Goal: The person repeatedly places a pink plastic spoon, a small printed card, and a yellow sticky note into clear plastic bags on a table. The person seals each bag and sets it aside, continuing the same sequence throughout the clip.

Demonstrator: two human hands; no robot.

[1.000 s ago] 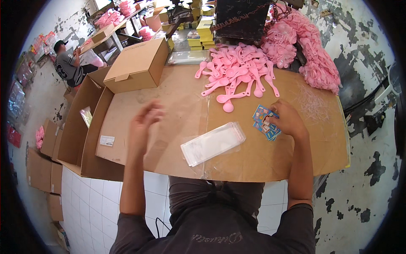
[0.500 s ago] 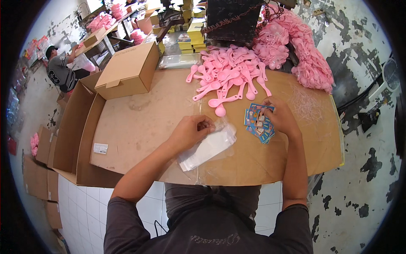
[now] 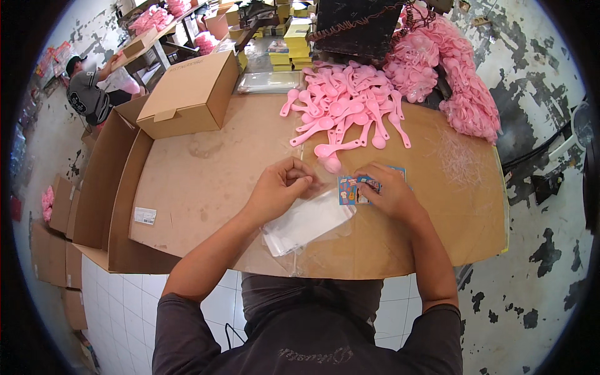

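My right hand [image 3: 390, 192] is closed on a blue printed card [image 3: 347, 190], held by its right part with its left end free. Some of the other blue cards [image 3: 399, 169] show behind that hand, mostly hidden by it. My left hand [image 3: 282, 187] is pinched closed at the upper end of a stack of clear plastic bags [image 3: 309, 226]; a thin see-through film shows at its fingertips, close to the card. Just beyond both hands lies a heap of pink plastic measuring spoons [image 3: 350, 103].
A closed cardboard box [image 3: 187, 94] stands at the back left beside an open carton [image 3: 103, 187]. Bagged pink spoons [image 3: 465, 94] pile up at the back right. Thin clear strips [image 3: 462, 159] lie on the right. Far left, another person [image 3: 90, 90] sits at a table.
My right hand has moved left from the card pile with one card, toward my left hand. My left hand has shifted slightly, its fingers lifting the film. The view has tilted a little.
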